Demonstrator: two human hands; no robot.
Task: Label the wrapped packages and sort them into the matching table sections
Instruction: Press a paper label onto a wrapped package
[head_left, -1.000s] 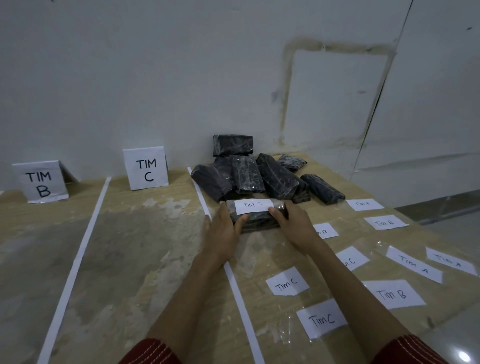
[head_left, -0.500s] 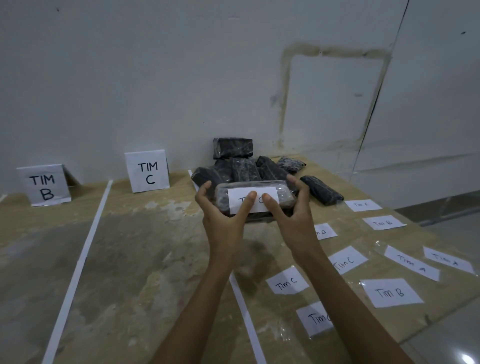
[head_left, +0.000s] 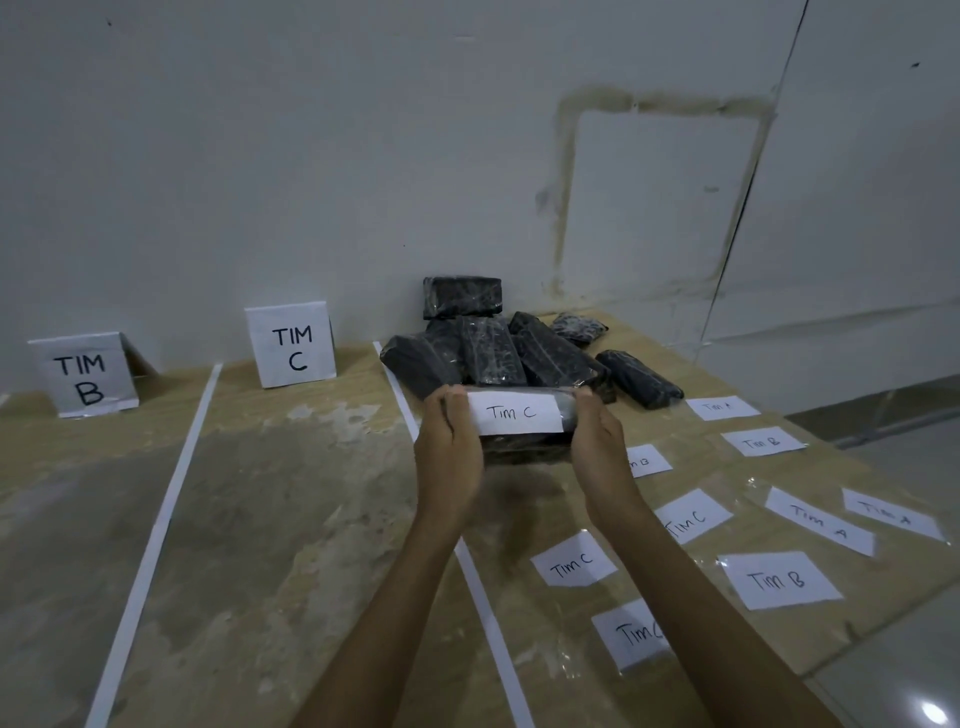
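So the person's got one dark, plastic-wrapped rectangular package (head_left: 519, 449) up off the worn wooden counter (head_left: 291, 519), gripped by its two short ends. The left hand (head_left: 449, 452) has one end and the right hand (head_left: 597, 447) the other, with fingers (head_left: 453, 401) curled over the top edge on both sides. Holding it by the ends makes sense to me: the white paper label reading "Tim C" (head_left: 514, 413) runs across the front face, so nothing covers it and it reads at a glance.

The package hangs just in front of the heap of unlabelled dark wrapped packages (head_left: 493, 353), roughly above the white tape strip (head_left: 483, 597) that splits the counter. Left of that strip is the section with the folded white card sign "TIM C" (head_left: 293, 345). Past a second tape strip (head_left: 156, 535) further left stands the "TIM B" card sign (head_left: 85, 376). Labelling on this one looks done and sorting isn't, so my guess is it goes left into the C section.

The spare paper labels (head_left: 779, 579), lettered A, B and C, lie flat on the right side near the heap, probably so one can be grabbed per package. Plenty left of both, so early days I'd say.
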